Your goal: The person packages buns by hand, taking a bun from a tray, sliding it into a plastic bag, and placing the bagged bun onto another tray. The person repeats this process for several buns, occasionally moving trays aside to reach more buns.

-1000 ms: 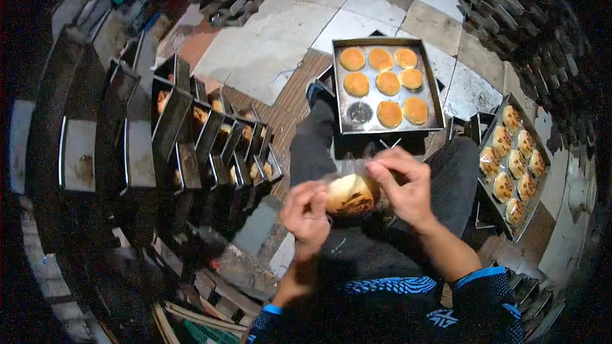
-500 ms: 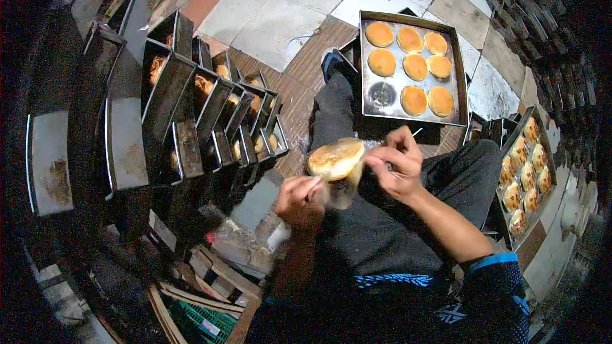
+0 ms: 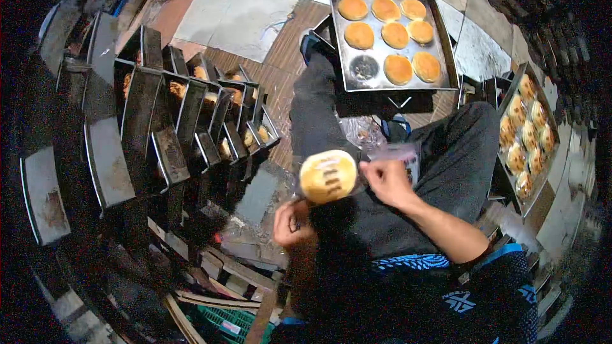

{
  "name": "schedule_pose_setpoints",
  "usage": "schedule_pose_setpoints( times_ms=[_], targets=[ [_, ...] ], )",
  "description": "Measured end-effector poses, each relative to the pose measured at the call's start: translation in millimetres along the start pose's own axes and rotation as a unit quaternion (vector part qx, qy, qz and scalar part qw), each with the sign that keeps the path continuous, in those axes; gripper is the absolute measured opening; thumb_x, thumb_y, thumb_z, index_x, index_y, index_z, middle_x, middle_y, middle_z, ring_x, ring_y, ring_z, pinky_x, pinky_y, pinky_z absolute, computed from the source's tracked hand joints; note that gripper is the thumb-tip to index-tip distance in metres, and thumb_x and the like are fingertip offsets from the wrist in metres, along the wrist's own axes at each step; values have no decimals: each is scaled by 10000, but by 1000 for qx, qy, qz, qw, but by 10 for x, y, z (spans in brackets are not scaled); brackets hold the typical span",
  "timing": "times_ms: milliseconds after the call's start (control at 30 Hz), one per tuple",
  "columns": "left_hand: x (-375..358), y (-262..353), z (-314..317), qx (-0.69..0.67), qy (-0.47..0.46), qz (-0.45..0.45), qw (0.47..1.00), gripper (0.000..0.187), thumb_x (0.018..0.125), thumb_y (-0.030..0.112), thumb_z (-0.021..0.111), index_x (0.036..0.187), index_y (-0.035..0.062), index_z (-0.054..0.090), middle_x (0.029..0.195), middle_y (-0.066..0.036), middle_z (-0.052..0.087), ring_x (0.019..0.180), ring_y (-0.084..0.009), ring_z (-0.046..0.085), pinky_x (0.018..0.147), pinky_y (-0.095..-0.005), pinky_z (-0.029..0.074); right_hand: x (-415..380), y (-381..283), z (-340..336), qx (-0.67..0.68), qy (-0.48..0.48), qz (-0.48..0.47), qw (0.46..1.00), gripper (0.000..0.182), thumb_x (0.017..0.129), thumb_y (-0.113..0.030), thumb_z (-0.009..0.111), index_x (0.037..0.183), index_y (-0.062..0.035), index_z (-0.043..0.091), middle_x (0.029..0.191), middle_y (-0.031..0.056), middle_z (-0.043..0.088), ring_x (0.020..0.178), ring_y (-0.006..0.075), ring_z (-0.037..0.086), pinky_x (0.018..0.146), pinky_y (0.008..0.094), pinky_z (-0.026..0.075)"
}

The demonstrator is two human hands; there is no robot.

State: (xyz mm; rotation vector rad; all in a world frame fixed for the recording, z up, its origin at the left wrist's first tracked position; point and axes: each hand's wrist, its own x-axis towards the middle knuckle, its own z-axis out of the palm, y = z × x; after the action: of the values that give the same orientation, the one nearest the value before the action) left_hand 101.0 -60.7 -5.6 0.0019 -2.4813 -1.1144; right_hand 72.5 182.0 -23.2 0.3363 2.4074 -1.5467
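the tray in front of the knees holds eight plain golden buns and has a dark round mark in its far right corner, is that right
Not quite: the head view shows the dark round mark in the near left corner of the tray.

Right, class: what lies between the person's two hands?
A round bun with dark stripes lies between the left hand and the right hand, as the head view shows.
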Motion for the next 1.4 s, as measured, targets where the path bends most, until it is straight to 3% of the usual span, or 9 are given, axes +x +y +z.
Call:
schedule_pose_setpoints(
  times_ms=[67,100,267,400,533,733,1133,1333,1400],
  targets=[
    [361,-24,-438,-120,-367,-20,922,106,845,80,699,837,-20,665,740,-111,631,659,-139,594,579,-289,483,99,-154,-267,-80,118,-111,984,203,845,-190,685,717,-32,702,726,171,647,598,274,614,570,384,452],
    [10,54,-79,-28,1,-32,999,123,854,93,702,844,-22,661,712,-66,607,621,-94,542,544,-245,439,115,-365,-379,-35,97,-138,985,157,814,-189,717,741,-50,717,747,149,663,624,271,624,597,382,465],
    [986,400,209,-176,-81,-270,943,166,913,173,654,925,9,675,686,25,579,605,-48,480,532,-194,366,514,-820,-183,-76,-51,-379,921,511,716,-207,788,1177,-53,627,1067,158,673,955,336,653,883,405,508],
    [1263,452,496,-269,12,-193,943,209,957,163,565,1000,-30,635,950,-37,628,870,-100,551,811,-235,442,971,-393,-237,86,15,-146,985,621,774,-352,768,1233,16,567,1099,168,666,1006,224,634,895,352,491],
    [1059,764,924,-192,-153,-155,957,210,834,179,702,962,22,645,849,-61,641,756,-152,618,709,-281,496,1528,209,-423,303,167,141,927,371,882,-307,683,1066,0,588,919,163,674,789,181,661,678,334,546],
    [398,625,1624,-101,-457,-20,883,302,815,163,670,1088,47,615,982,-178,616,938,-369,603,858,-438,471,1454,909,-1003,-231,-1,46,972,401,909,-399,594,951,-15,701,786,184,683,726,300,661,696,378,507],
    [222,731,1660,-58,-345,69,934,197,911,202,571,875,40,679,784,-160,630,705,-342,623,652,-405,495,52,429,-1080,-55,15,-259,964,352,782,-171,726,1066,5,617,946,175,664,909,316,650,806,399,500],
    [315,865,1639,-165,-388,77,904,249,820,222,721,982,42,664,790,-119,688,738,-200,674,673,-324,515,-14,521,-1255,-41,-89,-79,992,182,772,-78,707,944,-33,667,1059,171,644,952,295,628,804,380,487],
    [325,952,1610,-88,-411,-14,907,323,797,229,756,1038,36,659,755,-85,687,726,-169,666,657,-296,519,-55,493,-1230,-181,113,-323,922,197,744,-56,704,939,-45,683,1123,177,619,983,323,604,820,384,492]
  ],
)
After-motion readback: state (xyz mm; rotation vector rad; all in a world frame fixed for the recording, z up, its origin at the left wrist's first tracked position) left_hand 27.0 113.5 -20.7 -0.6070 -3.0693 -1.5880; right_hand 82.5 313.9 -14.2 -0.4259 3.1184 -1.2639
